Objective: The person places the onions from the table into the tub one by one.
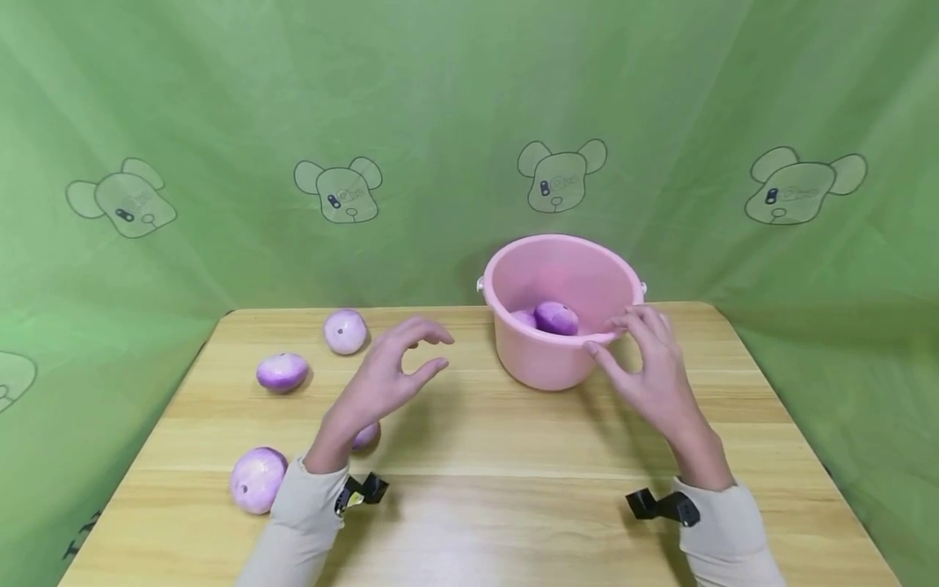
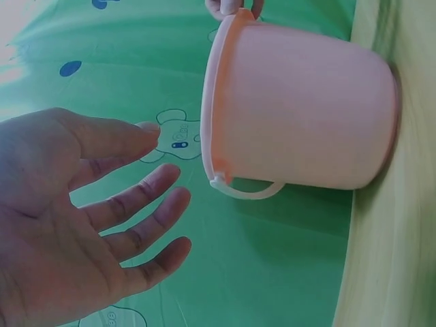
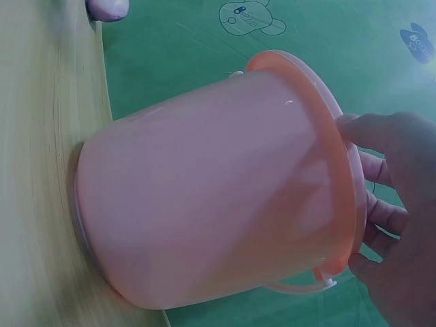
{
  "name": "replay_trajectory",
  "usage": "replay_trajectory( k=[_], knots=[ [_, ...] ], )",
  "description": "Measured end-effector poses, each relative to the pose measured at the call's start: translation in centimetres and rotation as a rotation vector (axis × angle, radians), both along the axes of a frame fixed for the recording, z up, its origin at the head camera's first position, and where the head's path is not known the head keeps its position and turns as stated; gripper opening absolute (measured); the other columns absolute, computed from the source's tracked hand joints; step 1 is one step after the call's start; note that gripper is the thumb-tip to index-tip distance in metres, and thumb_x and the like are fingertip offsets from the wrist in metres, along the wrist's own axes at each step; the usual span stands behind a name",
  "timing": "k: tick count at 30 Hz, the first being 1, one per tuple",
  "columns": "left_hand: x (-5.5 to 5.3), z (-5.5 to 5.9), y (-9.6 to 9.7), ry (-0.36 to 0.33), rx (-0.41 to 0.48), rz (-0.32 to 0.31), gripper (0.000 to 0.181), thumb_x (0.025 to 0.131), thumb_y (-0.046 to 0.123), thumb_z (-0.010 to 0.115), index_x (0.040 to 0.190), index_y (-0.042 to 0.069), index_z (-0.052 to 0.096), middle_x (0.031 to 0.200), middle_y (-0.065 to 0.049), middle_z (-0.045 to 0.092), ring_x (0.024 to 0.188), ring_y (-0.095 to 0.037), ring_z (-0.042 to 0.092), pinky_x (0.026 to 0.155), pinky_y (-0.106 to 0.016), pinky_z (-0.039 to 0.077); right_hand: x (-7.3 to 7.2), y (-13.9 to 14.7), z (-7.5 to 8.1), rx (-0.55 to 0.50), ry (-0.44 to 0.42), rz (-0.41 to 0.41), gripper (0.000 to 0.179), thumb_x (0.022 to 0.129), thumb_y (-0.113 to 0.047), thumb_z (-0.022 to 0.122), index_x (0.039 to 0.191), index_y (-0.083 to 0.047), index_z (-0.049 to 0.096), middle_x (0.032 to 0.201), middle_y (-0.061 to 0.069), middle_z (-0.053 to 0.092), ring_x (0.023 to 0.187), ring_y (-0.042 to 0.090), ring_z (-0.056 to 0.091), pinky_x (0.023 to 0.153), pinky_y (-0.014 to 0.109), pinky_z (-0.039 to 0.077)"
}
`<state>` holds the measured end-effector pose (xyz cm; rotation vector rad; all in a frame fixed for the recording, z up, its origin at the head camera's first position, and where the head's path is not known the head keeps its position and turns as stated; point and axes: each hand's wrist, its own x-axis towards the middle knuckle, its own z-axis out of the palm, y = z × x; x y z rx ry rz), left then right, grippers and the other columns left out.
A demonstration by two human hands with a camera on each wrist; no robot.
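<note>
A pink bucket (image 1: pixel 541 365) stands upright at the back of the table, right of the middle. My right hand (image 1: pixel 658 375) grips its near right rim, thumb outside and fingers over the inner side; the right wrist view shows the same hold on the bucket (image 3: pixel 204 191). Inside lie a dark purple, onion-like ball (image 1: pixel 556 318) and a paler one (image 1: pixel 524 318) beside it. To the left of the bucket my left hand (image 1: pixel 381 371) hangs in the air, holding nothing. Its fingers are spread and gently bent in the left wrist view, apart from the bucket (image 2: pixel 306 109).
On the left side of the wooden table (image 1: pixel 469 522) lie several purple-white balls: one at the back (image 1: pixel 346 332), one further left (image 1: pixel 282 372), one near my left sleeve (image 1: pixel 258 480) and one partly hidden by my left wrist (image 1: pixel 365 437). A green curtain (image 1: pixel 455 98) surrounds the table.
</note>
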<state>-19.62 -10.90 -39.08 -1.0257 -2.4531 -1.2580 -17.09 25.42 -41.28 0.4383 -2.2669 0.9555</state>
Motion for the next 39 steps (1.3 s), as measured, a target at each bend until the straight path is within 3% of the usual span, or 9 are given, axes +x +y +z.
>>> replay_trajectory(
  k=[9, 18, 25, 34, 39],
  knots=[
    [0.1, -0.9, -1.6, -0.028, -0.047, -0.036, 0.027, 0.092, 0.007, 0.075, 0.119, 0.009, 0.069, 0.119, -0.001, 0.068, 0.115, -0.019, 0.062, 0.102, -0.042, 0.050, -0.1, 0.1, -0.1, 0.001, 0.011, 0.001, 0.033, 0.081, -0.005, 0.084, 0.108, 0.003, 0.067, 0.112, 0.016, 0.060, 0.115, 0.031, 0.048, 0.101, 0.053, 0.040],
    [-0.4, -0.9, -2.9, -0.035, -0.081, -0.048, 0.029, 0.091, 0.004, 0.076, 0.119, 0.006, 0.068, 0.118, -0.004, 0.069, 0.114, -0.022, 0.063, 0.104, -0.042, 0.050, 0.1, 0.2, 0.0, -0.012, 0.014, -0.006, 0.033, 0.080, -0.003, 0.084, 0.108, 0.004, 0.067, 0.112, 0.016, 0.059, 0.114, 0.028, 0.047, 0.097, 0.053, 0.041],
    [-0.2, -1.3, -4.8, -0.096, -0.162, -0.015, 0.027, 0.091, 0.007, 0.077, 0.117, 0.008, 0.069, 0.120, -0.003, 0.069, 0.113, -0.028, 0.063, 0.101, -0.048, 0.051, -0.1, 0.1, -0.1, 0.000, 0.020, 0.007, 0.032, 0.080, -0.004, 0.085, 0.106, 0.002, 0.068, 0.111, 0.015, 0.059, 0.114, 0.030, 0.048, 0.098, 0.052, 0.040],
    [-0.5, -1.6, -6.5, -0.103, -0.212, 0.000, 0.031, 0.090, 0.006, 0.078, 0.119, 0.006, 0.068, 0.120, -0.006, 0.070, 0.111, -0.031, 0.065, 0.099, -0.050, 0.053, 0.0, 0.1, 0.0, -0.001, 0.007, 0.004, 0.031, 0.081, -0.005, 0.084, 0.107, 0.001, 0.067, 0.111, 0.014, 0.059, 0.116, 0.030, 0.048, 0.101, 0.054, 0.039],
    [-0.8, -2.0, -7.5, -0.161, -0.247, 0.007, 0.034, 0.091, 0.006, 0.077, 0.123, 0.006, 0.067, 0.122, -0.007, 0.068, 0.112, -0.033, 0.065, 0.098, -0.054, 0.052, 0.0, 0.1, -0.1, 0.001, 0.007, 0.002, 0.032, 0.082, -0.005, 0.084, 0.107, 0.002, 0.067, 0.112, 0.015, 0.059, 0.116, 0.030, 0.048, 0.100, 0.052, 0.039]
  ],
)
